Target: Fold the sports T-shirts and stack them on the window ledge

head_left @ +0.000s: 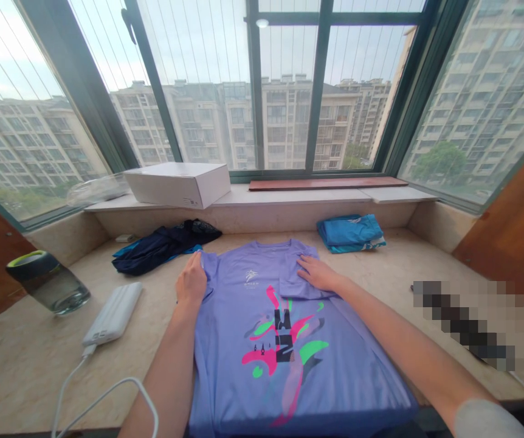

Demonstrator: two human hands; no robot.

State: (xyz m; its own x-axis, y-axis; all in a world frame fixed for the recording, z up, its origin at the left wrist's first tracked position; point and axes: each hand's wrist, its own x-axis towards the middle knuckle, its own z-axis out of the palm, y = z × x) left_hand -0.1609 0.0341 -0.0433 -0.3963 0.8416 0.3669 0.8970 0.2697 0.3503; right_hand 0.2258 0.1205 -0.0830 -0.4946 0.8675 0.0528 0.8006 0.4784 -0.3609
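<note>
purple shirt (284, 334), left hand (192, 281) gripping edge, right hand (319, 272) flat, folded blue garment (351, 233) beyond

Shirt (284, 328) is showing smooth cloth, faint sheen. Blue bundle (352, 233) is looking like slick cloth; dark bundle (166, 244) is looking like matter cloth. Bottle (56, 286) is shining, clear and smooth. Power bank (113, 313) is showing smooth plastic. Box (164, 187) is looking like smooth card. Table (394, 274) is resembling polished stone. Board (326, 184) is gleaming like varnished wood.
</note>
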